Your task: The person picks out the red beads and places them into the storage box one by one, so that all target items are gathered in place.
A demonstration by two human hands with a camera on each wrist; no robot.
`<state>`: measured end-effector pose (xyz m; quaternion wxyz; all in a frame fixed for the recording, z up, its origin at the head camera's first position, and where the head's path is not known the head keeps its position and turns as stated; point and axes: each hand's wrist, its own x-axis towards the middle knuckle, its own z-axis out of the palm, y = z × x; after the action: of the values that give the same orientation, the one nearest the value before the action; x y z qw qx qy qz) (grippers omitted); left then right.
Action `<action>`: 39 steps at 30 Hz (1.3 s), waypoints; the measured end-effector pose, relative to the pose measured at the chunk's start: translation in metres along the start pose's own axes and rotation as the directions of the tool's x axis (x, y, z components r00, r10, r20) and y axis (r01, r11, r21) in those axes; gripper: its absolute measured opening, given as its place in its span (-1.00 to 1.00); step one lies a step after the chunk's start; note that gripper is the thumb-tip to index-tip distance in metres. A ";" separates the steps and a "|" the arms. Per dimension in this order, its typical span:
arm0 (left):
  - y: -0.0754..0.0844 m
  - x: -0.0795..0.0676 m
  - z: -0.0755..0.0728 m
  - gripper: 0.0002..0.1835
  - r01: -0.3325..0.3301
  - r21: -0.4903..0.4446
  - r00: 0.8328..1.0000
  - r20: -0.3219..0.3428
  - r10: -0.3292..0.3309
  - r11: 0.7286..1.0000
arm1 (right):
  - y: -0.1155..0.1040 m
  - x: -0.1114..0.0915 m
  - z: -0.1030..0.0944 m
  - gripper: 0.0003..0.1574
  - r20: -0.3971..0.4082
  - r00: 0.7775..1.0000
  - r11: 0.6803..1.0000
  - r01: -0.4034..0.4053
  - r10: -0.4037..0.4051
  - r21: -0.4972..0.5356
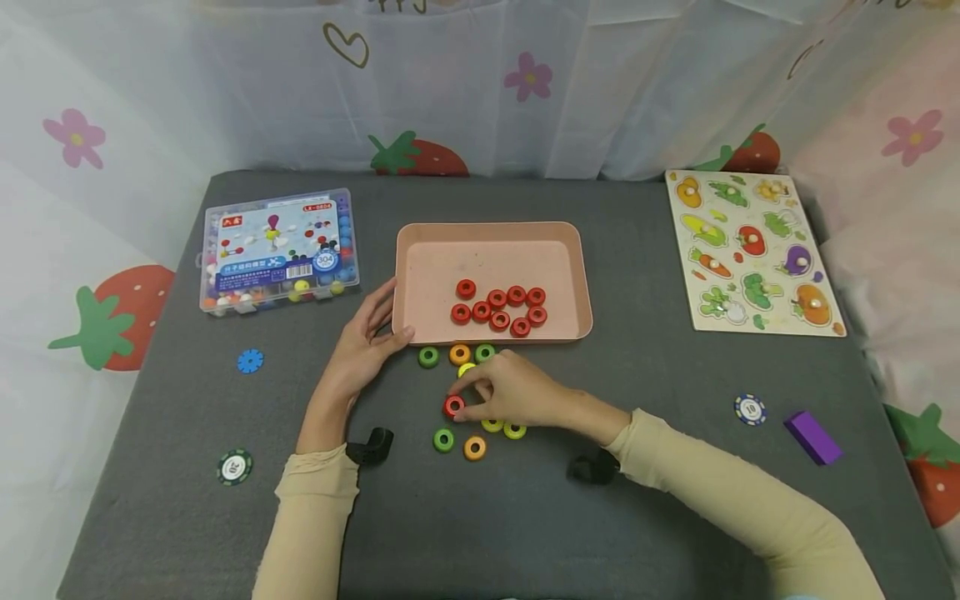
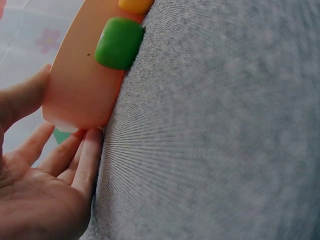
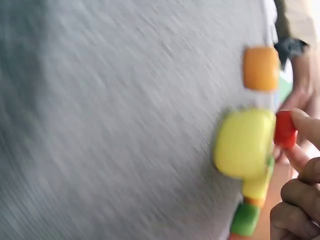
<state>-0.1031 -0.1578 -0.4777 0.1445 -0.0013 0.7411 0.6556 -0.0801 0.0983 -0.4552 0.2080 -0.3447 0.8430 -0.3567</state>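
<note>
Between thumb and forefinger, my right hand [image 1: 517, 390] pinches a red ring [image 1: 453, 406], also in the right wrist view as a small red ring [image 3: 285, 129]. Around that hand lie green rings [image 1: 443, 440], orange rings [image 1: 474, 448] and yellow rings [image 1: 514, 431], some partly covered by it. My left hand [image 1: 362, 346] holds the near left corner of a pink tray [image 1: 435, 242], the thumb at the front and the fingers along the side. In the left wrist view, a green ring [image 2: 119, 43] is beside the tray wall. Several red rings [image 1: 497, 298] lie inside the tray.
A clear plastic box [image 1: 279, 250] of colored pieces is at the back left, and a vegetable puzzle board [image 1: 756, 250] at the back right. A blue disc [image 1: 251, 361] and a green chip [image 1: 235, 467] lie left; a blue-white chip [image 1: 750, 409] and purple block [image 1: 814, 437] right.
</note>
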 end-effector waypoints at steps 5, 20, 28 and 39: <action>0.000 -0.001 0.000 -0.16 0.007 -0.005 1.000 0.002 -0.007 1.000 | 0.002 0.006 -0.018 -0.64 -0.145 0.989 0.998 0.017 -0.010 0.053; 0.001 -0.001 -0.002 -0.17 0.018 0.000 1.000 0.001 -0.018 1.000 | 0.033 0.045 -0.059 -0.58 -0.488 0.845 0.975 -0.210 0.219 0.075; 0.001 -0.003 -0.002 -0.17 0.008 -0.003 1.000 0.001 -0.008 1.000 | 0.040 0.055 -0.059 -0.57 -0.455 0.809 0.928 -0.327 0.373 0.179; 0.001 -0.002 -0.002 -0.16 -0.002 0.001 1.000 0.010 0.002 1.000 | 0.042 0.053 -0.058 -0.55 -0.428 0.819 0.924 -0.352 0.381 0.150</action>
<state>-0.1017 -0.1595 -0.4760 0.1473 0.0029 0.7408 0.6554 -0.1685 0.1073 -0.4542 0.0830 -0.0774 0.9064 -0.4069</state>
